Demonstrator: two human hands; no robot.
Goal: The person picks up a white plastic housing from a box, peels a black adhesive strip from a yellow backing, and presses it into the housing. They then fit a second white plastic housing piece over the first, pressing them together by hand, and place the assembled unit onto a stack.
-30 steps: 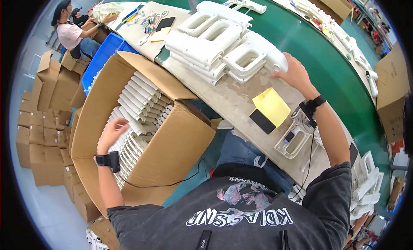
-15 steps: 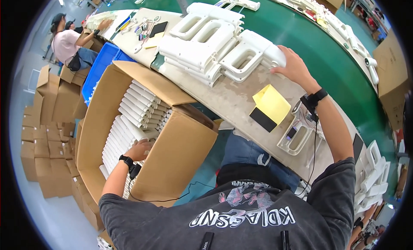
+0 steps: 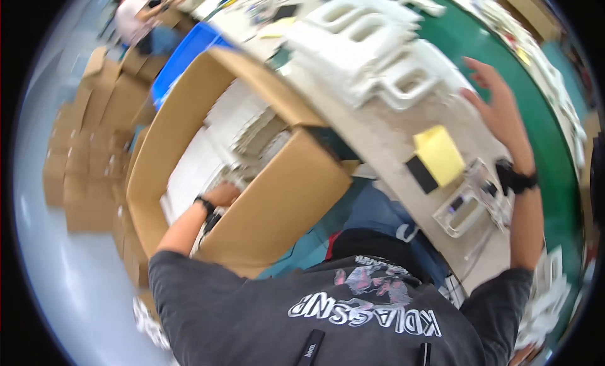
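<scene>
My left hand reaches into an open cardboard box, over white plastic parts packed in rows. Its fingers are lost among the parts and blurred, so their grip does not show. On the other side, my right hand hovers over the bench, thumb and fingers apart and nothing in them. Just left of it lies the nearest of the stacked white plastic housings, which have oval handle openings. A single open housing with small parts and wires inside rests on the bench below my right hand.
Yellow paper and a black pad lie mid-bench. A blue bin stands behind the box, with cartons stacked at left. Another person sits at the far left. More white housings pile up at lower right.
My right hand has come off the end of the nearest housing and spread its fingers. My left hand stays in the box. The whole view has swung and is blurred.
</scene>
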